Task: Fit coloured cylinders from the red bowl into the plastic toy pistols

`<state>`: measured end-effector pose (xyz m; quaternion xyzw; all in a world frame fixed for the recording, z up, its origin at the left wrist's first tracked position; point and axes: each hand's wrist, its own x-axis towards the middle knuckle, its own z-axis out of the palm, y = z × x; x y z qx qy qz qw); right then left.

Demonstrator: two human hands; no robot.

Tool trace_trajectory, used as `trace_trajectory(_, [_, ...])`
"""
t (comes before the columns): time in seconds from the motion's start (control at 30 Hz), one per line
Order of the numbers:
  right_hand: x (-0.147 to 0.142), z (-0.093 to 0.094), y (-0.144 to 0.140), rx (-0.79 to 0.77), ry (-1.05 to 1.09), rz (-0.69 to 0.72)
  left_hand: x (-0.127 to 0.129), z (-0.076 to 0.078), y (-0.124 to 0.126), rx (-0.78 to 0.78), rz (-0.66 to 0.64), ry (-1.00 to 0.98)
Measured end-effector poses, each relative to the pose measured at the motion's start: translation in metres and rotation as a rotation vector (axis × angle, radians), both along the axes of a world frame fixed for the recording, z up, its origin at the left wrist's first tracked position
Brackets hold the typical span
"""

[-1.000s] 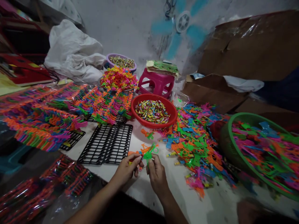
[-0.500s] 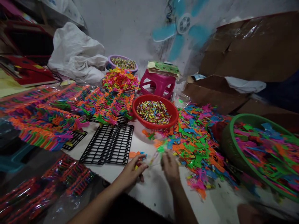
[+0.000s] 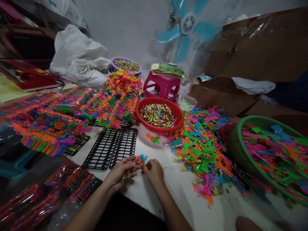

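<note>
My left hand (image 3: 121, 172) and my right hand (image 3: 152, 171) meet near the front edge of the white table (image 3: 178, 192). Between their fingertips sits a small orange and blue plastic toy piece (image 3: 141, 158), and both hands pinch it. A thin yellowish stick shows under my left fingers. Just left of my hands lie black plastic grid racks (image 3: 112, 147). A red bowl (image 3: 144, 123) of small coloured tubes stands behind them. To the right spreads a loose heap of coloured plastic toys (image 3: 202, 150).
A green basket (image 3: 240, 154) full of toys stands at the right. Rows of assembled toys (image 3: 48, 125) cover the left, with wrapped packs (image 3: 60, 189) below. Behind are a pink stool (image 3: 161, 86), a purple bowl (image 3: 125, 64), a white sack (image 3: 77, 54), cardboard boxes (image 3: 255, 51) and a wall fan (image 3: 189, 24).
My right hand reached right toward the toy heap with the green piece, then came back left to meet my left hand. The green piece is gone; an orange and blue one is held.
</note>
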<state>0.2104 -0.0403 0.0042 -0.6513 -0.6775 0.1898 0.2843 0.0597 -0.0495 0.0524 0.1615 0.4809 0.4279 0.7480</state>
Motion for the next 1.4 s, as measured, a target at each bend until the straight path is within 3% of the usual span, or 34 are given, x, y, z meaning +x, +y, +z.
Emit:
trace_trajectory(0.13, [0.021,0.011,0.002,-0.110,0.293,0.004,-0.005,-0.011,-0.001,0.214,0.005,0.378])
trace_trajectory(0.23, [0.035,0.028,-0.003,-0.249,0.545,0.119,0.001,-0.012,0.001,0.350,0.012,0.511])
trace_trajectory(0.33, [0.045,0.046,-0.010,-0.307,0.730,0.203,0.011,-0.002,0.001,0.367,-0.094,0.467])
trace_trajectory(0.4, [0.051,0.052,-0.011,-0.241,0.889,0.192,0.017,0.006,0.000,0.304,-0.134,0.379])
trace_trajectory(0.53, [0.045,0.048,-0.015,-0.070,1.190,0.215,0.031,0.018,-0.007,0.127,-0.005,0.014])
trace_trajectory(0.63, [0.025,0.040,-0.018,-0.109,1.149,0.162,0.044,0.021,-0.014,0.058,-0.030,-0.137])
trace_trajectory(0.73, [0.012,0.039,-0.017,-0.076,1.127,-0.061,0.049,0.020,-0.018,0.027,-0.095,-0.149])
trace_trajectory(0.8, [0.015,0.040,-0.014,-0.009,1.155,-0.150,0.046,0.018,-0.017,-0.045,-0.066,-0.178])
trace_trajectory(0.9, [0.027,0.043,-0.009,-0.034,1.118,-0.096,0.035,0.012,-0.010,-0.158,-0.021,-0.299])
trace_trajectory(1.0, [0.036,0.046,-0.011,-0.100,1.034,-0.008,0.031,0.009,-0.007,-0.174,-0.025,-0.374])
trace_trajectory(1.17, [0.033,0.048,-0.015,-0.144,0.927,0.067,0.037,0.010,-0.015,-0.084,-0.098,-0.235])
trace_trajectory(1.4, [0.027,0.052,-0.016,-0.146,0.877,0.104,0.040,0.019,-0.017,0.298,-0.194,0.197])
